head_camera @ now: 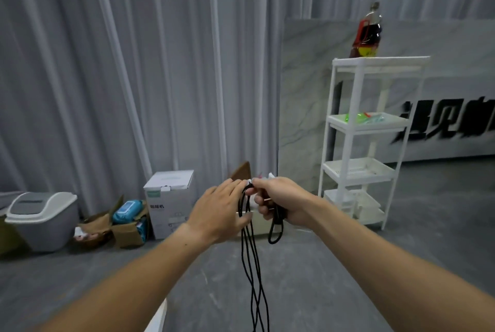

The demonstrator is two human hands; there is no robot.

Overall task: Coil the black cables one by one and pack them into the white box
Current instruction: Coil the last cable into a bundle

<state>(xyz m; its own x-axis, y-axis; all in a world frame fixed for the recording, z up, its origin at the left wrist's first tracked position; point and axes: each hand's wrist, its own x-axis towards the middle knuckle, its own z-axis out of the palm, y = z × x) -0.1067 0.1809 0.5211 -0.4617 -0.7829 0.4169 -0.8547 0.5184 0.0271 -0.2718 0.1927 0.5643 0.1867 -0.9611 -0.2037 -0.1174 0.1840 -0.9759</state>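
Ahead of you, both forearms reach out over the grey floor [308, 278] toward the grey curtain [134, 63], with the white shelf rack [359, 138] off to your right. Your right hand [281, 201] is curled tight around a bunched loop of the black cable [254, 272], thumb and forefinger pinching its top. Your left hand [219, 211] lies palm-down with fingers straight, touching the hanging strands just beside the right. From the pinch the cable dangles in long loops past the bottom edge.
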